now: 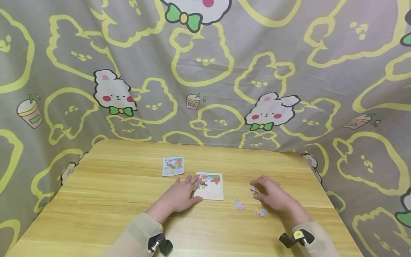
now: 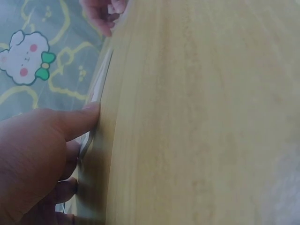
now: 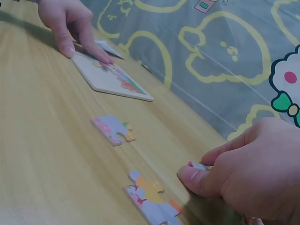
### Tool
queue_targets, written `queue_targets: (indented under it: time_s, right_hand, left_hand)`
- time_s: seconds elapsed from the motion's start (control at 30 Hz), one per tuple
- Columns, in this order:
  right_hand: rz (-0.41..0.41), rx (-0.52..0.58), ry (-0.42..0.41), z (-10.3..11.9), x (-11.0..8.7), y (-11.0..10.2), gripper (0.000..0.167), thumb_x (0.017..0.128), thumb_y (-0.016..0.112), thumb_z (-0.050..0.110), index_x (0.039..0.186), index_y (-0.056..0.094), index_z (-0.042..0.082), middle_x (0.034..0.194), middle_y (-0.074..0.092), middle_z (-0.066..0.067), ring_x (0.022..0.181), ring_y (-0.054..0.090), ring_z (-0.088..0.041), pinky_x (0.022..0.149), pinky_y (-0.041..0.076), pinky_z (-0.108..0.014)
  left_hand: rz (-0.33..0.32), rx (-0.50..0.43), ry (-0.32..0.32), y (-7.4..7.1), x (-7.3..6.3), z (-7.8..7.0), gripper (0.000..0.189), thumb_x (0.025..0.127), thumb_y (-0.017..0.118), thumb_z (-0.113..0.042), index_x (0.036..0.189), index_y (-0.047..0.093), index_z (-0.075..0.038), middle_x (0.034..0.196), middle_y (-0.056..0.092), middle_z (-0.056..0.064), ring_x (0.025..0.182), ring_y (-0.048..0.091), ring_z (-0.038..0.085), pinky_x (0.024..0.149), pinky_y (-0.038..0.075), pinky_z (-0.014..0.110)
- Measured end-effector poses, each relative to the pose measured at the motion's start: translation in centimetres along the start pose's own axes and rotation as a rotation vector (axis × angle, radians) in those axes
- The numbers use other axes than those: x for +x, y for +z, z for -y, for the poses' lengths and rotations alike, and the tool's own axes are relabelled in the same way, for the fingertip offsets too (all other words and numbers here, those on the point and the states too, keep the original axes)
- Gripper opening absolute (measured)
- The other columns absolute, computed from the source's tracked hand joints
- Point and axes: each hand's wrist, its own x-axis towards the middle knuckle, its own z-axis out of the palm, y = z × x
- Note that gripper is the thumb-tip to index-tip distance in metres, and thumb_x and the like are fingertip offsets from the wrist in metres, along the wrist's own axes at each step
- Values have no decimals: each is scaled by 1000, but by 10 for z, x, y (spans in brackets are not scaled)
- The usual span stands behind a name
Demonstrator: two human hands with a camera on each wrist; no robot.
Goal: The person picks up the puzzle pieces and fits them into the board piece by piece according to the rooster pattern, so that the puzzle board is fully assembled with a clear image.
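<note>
A square puzzle board (image 1: 213, 193) lies on the table with its upper part filled by colourful pieces and a white lower part. My left hand (image 1: 180, 195) rests at its left side, fingers on the upper left and thumb touching the near left corner. To the right, my right hand (image 1: 272, 193) pinches a small puzzle piece (image 3: 199, 166) between thumb and index finger, close to the tabletop; most of the piece is hidden. Nearby lie a lilac puzzle piece (image 3: 108, 127) and a yellow-and-lilac cluster of pieces (image 3: 149, 191).
Behind the board's left side lies a picture card (image 1: 173, 166) showing a colourful bird. The wooden table (image 1: 106, 200) meets a grey patterned curtain (image 1: 218, 96) at its back edge. Part of another piece (image 3: 253, 220) shows under the right hand.
</note>
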Motion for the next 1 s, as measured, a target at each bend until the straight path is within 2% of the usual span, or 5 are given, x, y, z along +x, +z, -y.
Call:
queue_targets:
  time_s: [0.27,0.37,0.5,0.67,1.0]
  right_hand:
    - [-72,-1,23,-5,-3,3,41,91,85,14,128,68,4,119,64,-2,120,62,-34,108,47,-58]
    - [-100,27,18,-6,-3,5,41,90,86,14,126,70,4,108,66,1,102,64,-24,93,56,-43]
    - [-148,63,9,-7,-4,7,42,87,88,11,125,71,0,93,66,4,81,60,-13,71,54,-28]
    - [-180,63,-15,-8,-5,11,35,87,88,8,118,74,4,89,67,8,78,63,-9,70,56,-26]
    - [-143,68,-68,-6,-7,10,38,92,82,6,130,74,6,90,70,10,80,67,-7,74,59,-28]
  left_hand:
    - [-8,-2,1,0,0,0,76,105,60,-53,160,45,-3,168,36,12,153,34,40,118,29,70]
    - [-9,2,3,1,1,0,76,106,60,-53,160,45,-3,168,36,12,153,34,40,118,29,70]
    - [-6,9,5,2,1,1,75,106,59,-53,160,45,-3,168,36,12,153,34,40,118,29,70]
    - [-5,11,4,1,1,0,75,106,59,-53,160,45,-3,168,36,12,153,34,40,118,30,70]
    - [-3,4,4,-2,0,-2,75,106,60,-52,160,45,-2,168,36,13,153,33,41,117,29,71]
